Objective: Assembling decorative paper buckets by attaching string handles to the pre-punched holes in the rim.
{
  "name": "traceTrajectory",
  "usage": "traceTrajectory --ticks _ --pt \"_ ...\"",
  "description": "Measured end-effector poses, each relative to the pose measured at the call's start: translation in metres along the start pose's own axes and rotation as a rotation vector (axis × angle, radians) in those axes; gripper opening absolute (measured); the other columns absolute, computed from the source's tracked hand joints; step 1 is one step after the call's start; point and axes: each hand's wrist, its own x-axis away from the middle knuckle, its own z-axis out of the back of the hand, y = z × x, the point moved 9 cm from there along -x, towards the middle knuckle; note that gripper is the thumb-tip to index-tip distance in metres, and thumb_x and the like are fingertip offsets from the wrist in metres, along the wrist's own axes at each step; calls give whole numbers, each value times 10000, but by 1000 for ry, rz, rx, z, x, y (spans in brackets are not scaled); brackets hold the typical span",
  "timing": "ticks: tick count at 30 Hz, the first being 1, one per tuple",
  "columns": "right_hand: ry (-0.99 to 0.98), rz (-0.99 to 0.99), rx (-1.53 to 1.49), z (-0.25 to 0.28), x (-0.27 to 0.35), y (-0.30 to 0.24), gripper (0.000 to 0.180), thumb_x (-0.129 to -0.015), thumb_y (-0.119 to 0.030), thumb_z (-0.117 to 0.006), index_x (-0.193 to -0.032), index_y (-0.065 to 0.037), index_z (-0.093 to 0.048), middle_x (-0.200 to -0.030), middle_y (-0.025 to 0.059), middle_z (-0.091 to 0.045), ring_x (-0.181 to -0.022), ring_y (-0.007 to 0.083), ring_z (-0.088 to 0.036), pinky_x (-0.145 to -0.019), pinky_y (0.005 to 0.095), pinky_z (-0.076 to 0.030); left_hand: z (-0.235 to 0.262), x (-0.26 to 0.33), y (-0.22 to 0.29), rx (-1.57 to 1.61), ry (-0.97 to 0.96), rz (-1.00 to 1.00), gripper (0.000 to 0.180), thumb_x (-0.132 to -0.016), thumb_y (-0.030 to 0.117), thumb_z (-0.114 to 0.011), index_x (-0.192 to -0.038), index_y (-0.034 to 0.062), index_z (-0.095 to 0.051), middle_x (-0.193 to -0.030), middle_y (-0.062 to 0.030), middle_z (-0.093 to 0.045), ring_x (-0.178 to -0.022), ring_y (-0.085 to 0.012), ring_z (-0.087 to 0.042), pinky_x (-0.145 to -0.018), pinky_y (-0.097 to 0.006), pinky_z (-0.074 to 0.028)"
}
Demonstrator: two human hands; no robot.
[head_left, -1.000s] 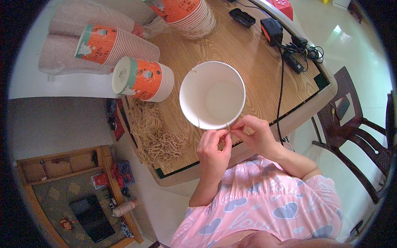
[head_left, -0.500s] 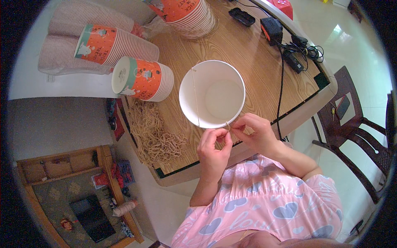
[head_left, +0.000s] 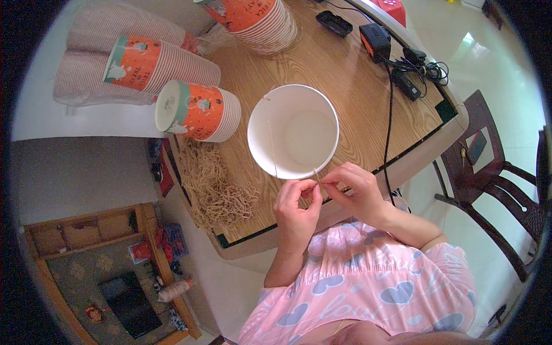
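Note:
A white paper bucket (head_left: 261, 141) stands with its mouth facing me, its inside bare except for a thin beige string (head_left: 271, 131) running across from the far rim to the near rim. At the near rim my left hand (head_left: 296, 213) pinches the string between thumb and forefinger. Close beside it, my right hand (head_left: 361, 194) pinches the string too, thumb and fingertips pressed together. A short bit of string pokes up between the fingertips at the rim. The fingertips partly hide how the string is looped there. To the left of my hands lies a loose heap of beige strings (head_left: 213, 190).
Orange and green stacked paper buckets (head_left: 201, 112) lie at the left, with more stacks (head_left: 155, 64) behind and another at the far edge (head_left: 261, 29). A black adapter (head_left: 375, 43) and coiled cables (head_left: 434, 72) rest at the right. A dark chair (head_left: 477, 138) stands beyond the table.
My right hand has shifted slightly, its fingers drawn closer together. The bucket sits a touch farther left in view. My left hand keeps its pinch.

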Motion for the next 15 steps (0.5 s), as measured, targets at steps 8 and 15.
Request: traceTrajectory --ticks 8,15 --pt "-31 -151 -139 -3 3 17 106 -746 -60 -652 -824 -15 -596 -755 105 -596 -711 219 -594 -620 304 -467 1 -1 2 18 -10 8 94 -707 -2 -645 -781 12 -588 -714 -74 -563 -616 -182 -558 -579 -292 -452" --pt "-104 -340 -276 -9 6 37 106 -782 -44 -616 -880 -5 -608 -808 98 -621 -773 162 -599 -660 280 -469 1 -1 0 32 -7 23 86 -712 -3 -642 -778 7 -587 -709 -74 -564 -614 -178 -561 -581 -288 -453"
